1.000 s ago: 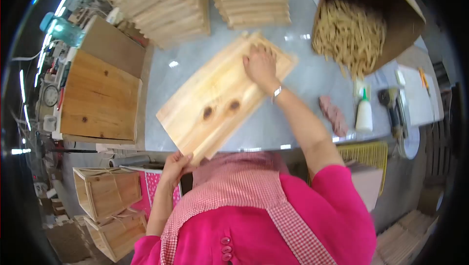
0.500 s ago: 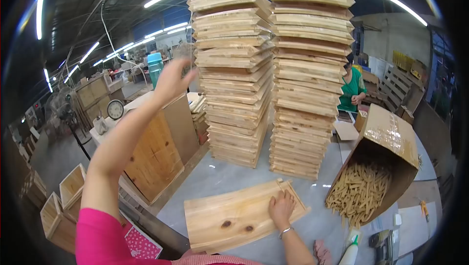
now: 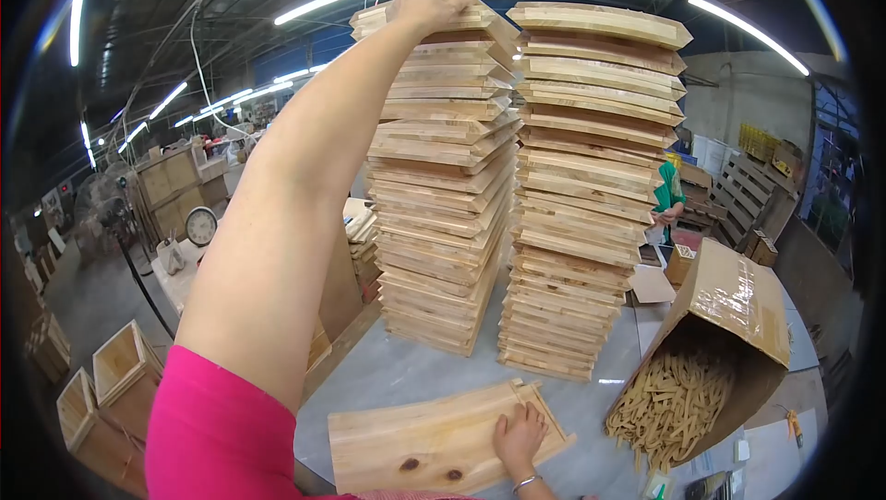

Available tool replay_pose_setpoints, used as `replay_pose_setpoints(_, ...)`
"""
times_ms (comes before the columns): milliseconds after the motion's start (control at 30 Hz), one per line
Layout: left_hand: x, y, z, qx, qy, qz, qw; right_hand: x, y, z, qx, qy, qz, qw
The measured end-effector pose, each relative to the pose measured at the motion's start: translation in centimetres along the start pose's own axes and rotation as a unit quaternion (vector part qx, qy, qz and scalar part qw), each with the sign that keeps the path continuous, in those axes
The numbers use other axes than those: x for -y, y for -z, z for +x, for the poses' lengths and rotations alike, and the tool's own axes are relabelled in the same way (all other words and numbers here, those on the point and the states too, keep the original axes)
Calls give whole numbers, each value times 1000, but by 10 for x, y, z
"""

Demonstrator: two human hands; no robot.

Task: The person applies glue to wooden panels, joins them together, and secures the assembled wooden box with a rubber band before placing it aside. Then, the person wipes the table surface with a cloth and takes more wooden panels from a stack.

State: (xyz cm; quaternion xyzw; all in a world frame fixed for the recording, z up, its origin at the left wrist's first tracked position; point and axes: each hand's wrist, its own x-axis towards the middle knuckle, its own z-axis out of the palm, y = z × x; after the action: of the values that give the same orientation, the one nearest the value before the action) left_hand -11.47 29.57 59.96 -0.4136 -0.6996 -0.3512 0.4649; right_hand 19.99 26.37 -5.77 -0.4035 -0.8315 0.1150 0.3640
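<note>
My left hand [image 3: 426, 7] is at the top of the left stack of wooden boards [image 3: 438, 159], its fingers bent over the near end of the topmost board [image 3: 475, 13]. My right hand [image 3: 520, 440] lies on a knotty wooden panel [image 3: 406, 435], fingers spread near its right end. That panel is flat on the grey table, with narrow wooden strips [image 3: 544, 412] along its right end. Close beside the left stack rises a second tall stack of boards [image 3: 591, 186] with slanted ends.
A cardboard box [image 3: 738, 302] on its side spills small wooden strips [image 3: 678, 398] at the right. Behind the stacks is a person in green [image 3: 669, 196]. A round dial [image 3: 200, 225] stands on the left, and wooden boxes [image 3: 125, 366] are on the floor.
My left hand has risen from beside the left stack to its top and touches the uppermost board. My right hand stays on the panel. The view has tilted up slightly.
</note>
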Motion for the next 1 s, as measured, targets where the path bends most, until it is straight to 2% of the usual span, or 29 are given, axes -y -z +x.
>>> replay_pose_setpoints(67, 0, -5, 2, 24, -2, -8, 1000, 0, 1, -1, 0, -2, 7, 1000)
replay_pose_setpoints(133, -7, 3, -5, 29, -54, 87, 994, 1, 3, -1, -1, 1, 2, 1000)
replay_pose_setpoints(167, -5, 1, -2, 28, -55, 88, 994, 1, 1, 0, -2, 2, 3, 1000)
replay_pose_setpoints(233, 1, -2, 2, 13, -113, 81, 990, -1, 0, -2, -2, -2, 11, 1000)
replay_pose_setpoints(300, 1, 2, 1, 3, -111, 93, 989, -1, 0, -2, -2, -4, 13, 1000)
replay_pose_setpoints(467, -9, 41, 10, -27, -107, 88, 990, -2, -2, -2, -4, 2, 16, 1000)
replay_pose_setpoints(600, -34, 110, -18, -53, -183, 107, 976, -7, -6, -5, -14, 4, 15, 1000)
replay_pose_setpoints(633, -41, 129, -29, -50, -216, 36, 974, -6, -6, -4, -14, 2, 14, 1000)
replay_pose_setpoints(667, -37, 142, -35, -72, -346, 109, 929, -6, -7, -4, -14, 6, 17, 1000)
replay_pose_setpoints(700, -33, 154, -42, -114, -465, 177, 860, -5, -7, -4, -15, 5, 12, 1000)
replay_pose_setpoints(733, -31, 156, -44, -114, -464, 179, 860, -6, -6, -5, -16, 4, 6, 1000)
replay_pose_setpoints(767, -27, 155, -46, -71, -413, 29, 907, -5, -5, -5, -16, 5, 6, 1000)
replay_pose_setpoints(800, -25, 156, -49, -27, -350, -122, 928, -4, -4, -6, -17, 7, 11, 1000)
replay_pose_setpoints(833, -24, 160, -51, -26, -348, -123, 929, -4, -3, -5, -18, 8, 15, 1000)
replay_pose_setpoints(933, -20, 171, -55, -19, -320, -14, 947, -3, -2, -5, -11, 3, 9, 1000)
replay_pose_setpoints(967, -4, 163, -41, -34, -336, -36, 941, -2, -2, -4, -7, -3, 8, 1000)
replay_pose_setpoints(1000, 9, 152, -25, -64, -360, 40, 930, -3, -2, -4, 5, -6, 4, 1000)
